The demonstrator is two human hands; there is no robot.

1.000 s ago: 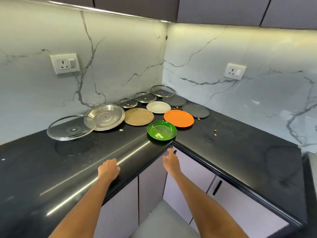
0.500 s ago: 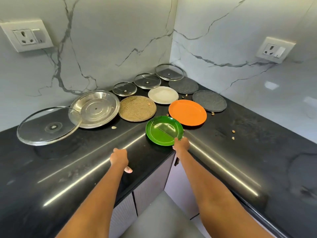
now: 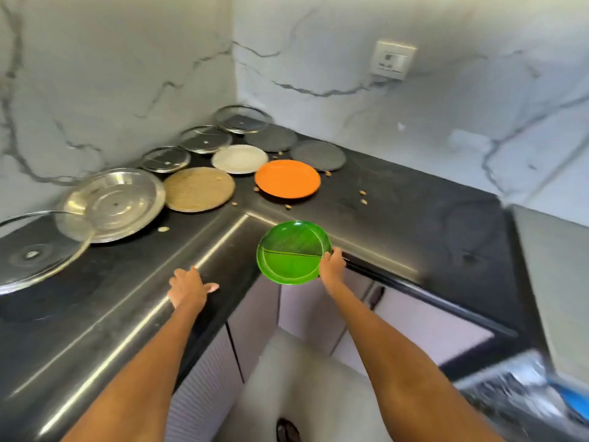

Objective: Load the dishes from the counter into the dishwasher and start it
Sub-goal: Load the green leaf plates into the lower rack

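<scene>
The right hand (image 3: 332, 266) pinches the green plate (image 3: 293, 252) by its right rim, holding it tilted over the inner corner of the black counter (image 3: 414, 224), partly out past the edge above the cabinet doors (image 3: 306, 314). The plate has a divider across its middle. The left hand (image 3: 188, 287) rests flat on the counter edge, fingers spread loosely, thumb out to the right, gripping nothing.

Back in the corner the other dishes lie flat on the counter: an orange plate (image 3: 287, 182) nearest, a white plate (image 3: 239, 159) behind it, a tan plate (image 3: 199, 189) to the left, and two grey plates (image 3: 318, 155) (image 3: 271, 138) toward the wall. A steel plate (image 3: 111, 204) sits left of the tan one, its rim overlapped by a big glass lid (image 3: 38, 250) at the far left. Three smaller glass lids (image 3: 165, 159) (image 3: 206, 143) (image 3: 243, 119) line the left wall. Crumbs (image 3: 363, 197) are scattered around the orange plate.

At lower right there is a blurred shiny shape with something blue, possibly the dishwasher rack (image 3: 510, 397); I can't tell for sure.
</scene>
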